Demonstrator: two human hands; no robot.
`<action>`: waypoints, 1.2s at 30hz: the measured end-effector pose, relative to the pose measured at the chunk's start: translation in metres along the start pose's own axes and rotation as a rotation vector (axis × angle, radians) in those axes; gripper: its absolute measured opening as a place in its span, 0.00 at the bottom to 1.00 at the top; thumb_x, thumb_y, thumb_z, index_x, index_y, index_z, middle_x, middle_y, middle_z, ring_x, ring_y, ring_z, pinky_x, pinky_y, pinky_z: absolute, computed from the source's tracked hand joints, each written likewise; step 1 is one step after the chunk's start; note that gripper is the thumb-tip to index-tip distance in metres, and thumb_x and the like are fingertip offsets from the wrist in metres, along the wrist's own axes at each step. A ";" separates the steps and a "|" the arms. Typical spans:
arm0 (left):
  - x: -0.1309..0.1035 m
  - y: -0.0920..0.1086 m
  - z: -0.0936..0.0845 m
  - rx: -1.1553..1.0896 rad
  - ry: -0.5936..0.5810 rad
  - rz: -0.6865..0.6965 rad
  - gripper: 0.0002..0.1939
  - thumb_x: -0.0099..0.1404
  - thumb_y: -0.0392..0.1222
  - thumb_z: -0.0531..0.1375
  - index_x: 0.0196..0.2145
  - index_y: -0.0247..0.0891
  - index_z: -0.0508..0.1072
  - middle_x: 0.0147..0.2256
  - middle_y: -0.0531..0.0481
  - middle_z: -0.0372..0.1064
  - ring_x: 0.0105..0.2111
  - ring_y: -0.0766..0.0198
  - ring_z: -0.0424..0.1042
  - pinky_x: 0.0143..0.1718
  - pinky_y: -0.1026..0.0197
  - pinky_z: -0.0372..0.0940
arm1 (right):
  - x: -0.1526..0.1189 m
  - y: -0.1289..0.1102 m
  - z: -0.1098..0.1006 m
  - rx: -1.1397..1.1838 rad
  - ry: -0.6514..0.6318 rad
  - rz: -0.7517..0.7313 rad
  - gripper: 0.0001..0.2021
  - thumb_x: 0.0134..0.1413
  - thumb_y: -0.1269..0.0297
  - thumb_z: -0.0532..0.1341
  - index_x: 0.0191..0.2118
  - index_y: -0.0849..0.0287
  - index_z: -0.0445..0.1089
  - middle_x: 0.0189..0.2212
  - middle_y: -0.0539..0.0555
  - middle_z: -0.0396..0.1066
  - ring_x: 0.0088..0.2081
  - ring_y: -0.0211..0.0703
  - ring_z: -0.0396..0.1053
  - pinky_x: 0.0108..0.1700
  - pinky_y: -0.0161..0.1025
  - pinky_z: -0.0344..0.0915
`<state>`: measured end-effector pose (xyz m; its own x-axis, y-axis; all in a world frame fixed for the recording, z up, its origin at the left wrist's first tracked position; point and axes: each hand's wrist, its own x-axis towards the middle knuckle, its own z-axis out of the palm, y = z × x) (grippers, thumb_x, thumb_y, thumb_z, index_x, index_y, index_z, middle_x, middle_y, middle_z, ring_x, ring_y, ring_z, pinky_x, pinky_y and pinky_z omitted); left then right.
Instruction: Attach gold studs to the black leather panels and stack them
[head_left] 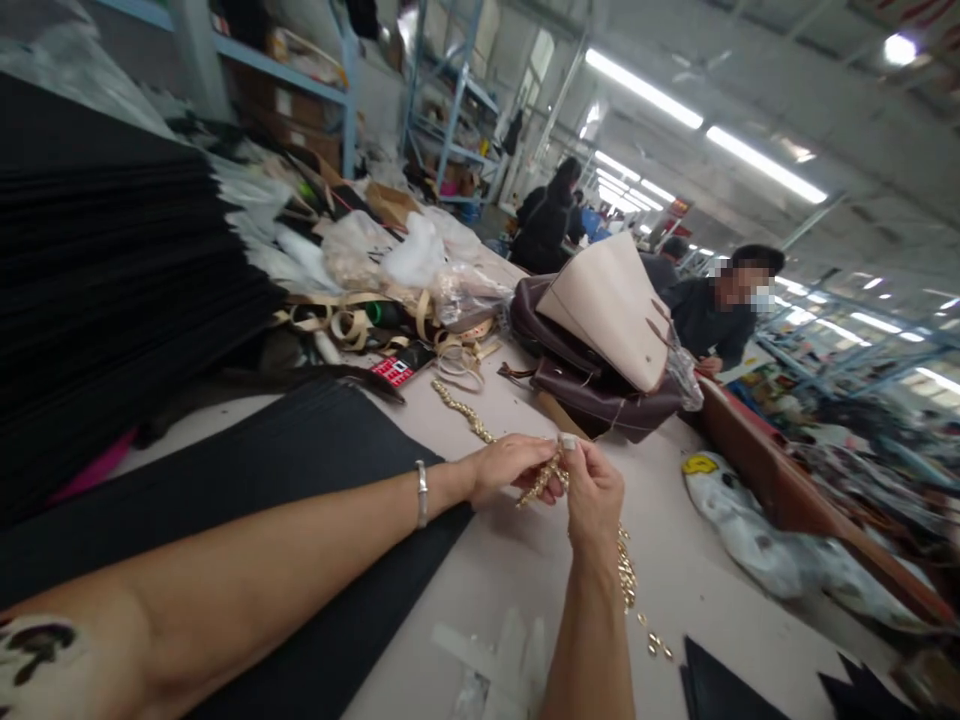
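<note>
A gold strand of bead-like links (538,484) is held up between my two hands over the table. My left hand (510,465), with a silver bracelet at its wrist, is closed on the strand from the left. From the right, my right hand (596,490) pinches at the same strand, thumb and finger pressed together near its top. Another stretch of gold chain (461,408) lies on the table beyond my left hand; whether it joins the held part is hidden. Loose gold pieces (626,575) are scattered beside and below my right wrist, partly covered by it.
Black sheets (352,570) lie beneath my left forearm, and a tall black stack (112,270) rises at left. Purple and cream bags (607,340) stand ahead. Tape rolls and plastic bags (420,255) clutter the back. A person (720,310) works beyond the table's right edge.
</note>
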<state>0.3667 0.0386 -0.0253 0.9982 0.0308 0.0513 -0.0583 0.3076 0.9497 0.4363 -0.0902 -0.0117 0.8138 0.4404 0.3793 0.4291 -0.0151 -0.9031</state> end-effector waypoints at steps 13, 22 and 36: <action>0.001 0.006 -0.007 -0.049 -0.003 0.008 0.24 0.57 0.59 0.67 0.41 0.36 0.76 0.33 0.48 0.75 0.27 0.67 0.73 0.23 0.67 0.56 | -0.003 0.026 -0.021 0.377 -0.089 0.236 0.19 0.44 0.57 0.74 0.45 0.51 0.80 0.45 0.55 0.79 0.46 0.50 0.75 0.55 0.55 0.67; 0.003 0.000 -0.011 -0.033 0.081 0.061 0.21 0.54 0.50 0.70 0.41 0.34 0.78 0.32 0.47 0.76 0.30 0.67 0.70 0.28 0.65 0.55 | -0.002 0.024 -0.022 0.161 -0.064 0.189 0.17 0.45 0.58 0.73 0.43 0.55 0.81 0.37 0.55 0.81 0.37 0.48 0.77 0.48 0.51 0.73; 0.009 -0.003 -0.013 -0.096 0.066 0.038 0.16 0.52 0.42 0.70 0.39 0.33 0.80 0.33 0.46 0.77 0.30 0.67 0.71 0.28 0.65 0.57 | -0.002 0.025 -0.020 0.079 -0.104 0.129 0.17 0.51 0.56 0.70 0.46 0.56 0.79 0.41 0.55 0.80 0.35 0.45 0.76 0.44 0.48 0.73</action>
<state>0.3752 0.0504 -0.0321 0.9924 0.1059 0.0627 -0.0998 0.3946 0.9134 0.4532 -0.1098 -0.0305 0.8132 0.5301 0.2404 0.2885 -0.0083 -0.9574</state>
